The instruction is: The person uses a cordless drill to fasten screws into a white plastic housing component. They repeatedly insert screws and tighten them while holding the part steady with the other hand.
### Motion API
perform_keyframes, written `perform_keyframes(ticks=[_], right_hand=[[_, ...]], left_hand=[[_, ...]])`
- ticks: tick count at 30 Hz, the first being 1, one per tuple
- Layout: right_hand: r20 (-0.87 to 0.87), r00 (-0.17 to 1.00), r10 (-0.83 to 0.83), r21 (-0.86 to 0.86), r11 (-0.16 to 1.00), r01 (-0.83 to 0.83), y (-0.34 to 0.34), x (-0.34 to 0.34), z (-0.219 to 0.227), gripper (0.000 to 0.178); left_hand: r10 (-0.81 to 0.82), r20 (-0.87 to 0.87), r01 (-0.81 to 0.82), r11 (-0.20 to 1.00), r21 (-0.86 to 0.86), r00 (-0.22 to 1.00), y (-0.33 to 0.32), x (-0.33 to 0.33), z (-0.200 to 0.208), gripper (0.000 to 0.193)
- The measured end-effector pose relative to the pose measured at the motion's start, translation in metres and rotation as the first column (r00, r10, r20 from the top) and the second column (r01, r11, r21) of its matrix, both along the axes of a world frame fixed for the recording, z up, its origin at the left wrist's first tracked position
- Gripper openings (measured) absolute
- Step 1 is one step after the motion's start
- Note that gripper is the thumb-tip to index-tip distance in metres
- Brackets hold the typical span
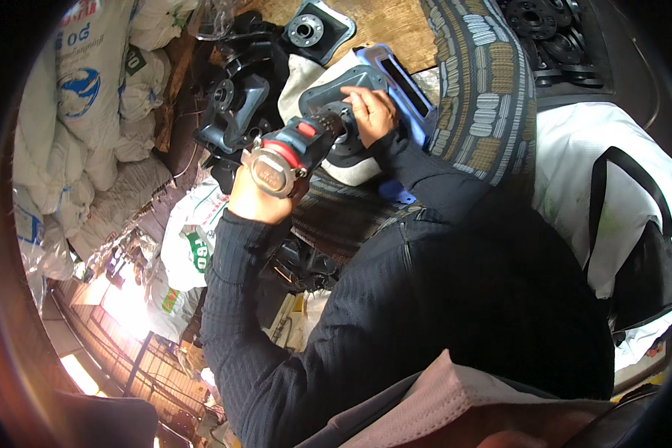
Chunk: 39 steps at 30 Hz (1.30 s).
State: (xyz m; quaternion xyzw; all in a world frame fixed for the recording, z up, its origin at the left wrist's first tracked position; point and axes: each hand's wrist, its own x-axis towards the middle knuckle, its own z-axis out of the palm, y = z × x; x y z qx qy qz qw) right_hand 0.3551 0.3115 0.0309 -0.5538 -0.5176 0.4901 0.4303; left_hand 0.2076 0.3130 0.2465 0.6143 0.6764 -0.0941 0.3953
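Note:
My left hand (257, 198) is wrapped round a cordless power driver (295, 142) with a dark body, a red ring and a red switch. The driver's front end points at the middle of a dark grey moulded part (343, 80) with a square flange and a round hub. This part lies on a pale cloth pad (294, 95) in front of me. Over the part's right side is my right hand (371, 113), fingers apart and reaching across toward the hub. What the driver's tip touches is hard to make out.
Similar dark parts (235, 112) are heaped on the left, and another flanged part (306, 31) lies farther back. Beside my right hand is a blue-framed object (403, 82). Patterned fabric (485, 89) drapes the right side. White sacks (89, 89) are stacked at far left.

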Motion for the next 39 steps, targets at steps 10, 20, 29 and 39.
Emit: perform_keyframes(ticks=[10,20,29,39], right_hand=[[-0.002,0.999,-0.036,-0.058,0.998,0.035,0.004,0.003,0.006,0.018],[0.134,0.986,0.095,-0.010,0.995,-0.095,0.003,0.004,-0.001,0.026],[0.171,0.940,0.297,0.113,0.941,-0.318,-0.022,0.010,-0.002,0.023],[0.199,0.934,0.296,0.130,0.937,-0.324,-0.026,0.010,-0.003,0.023]], left_hand=[[-0.115,-0.008,0.115,0.993,0.019,0.993,0.016,0.007,-0.007,0.055],[0.007,-0.009,-0.006,0.995,0.103,1.000,-0.003,0.004,-0.014,0.036],[0.163,-0.048,-0.155,0.977,0.150,0.985,-0.129,-0.018,0.016,0.035],[0.283,-0.034,-0.282,0.959,0.023,0.959,-0.170,-0.011,-0.003,0.035]])
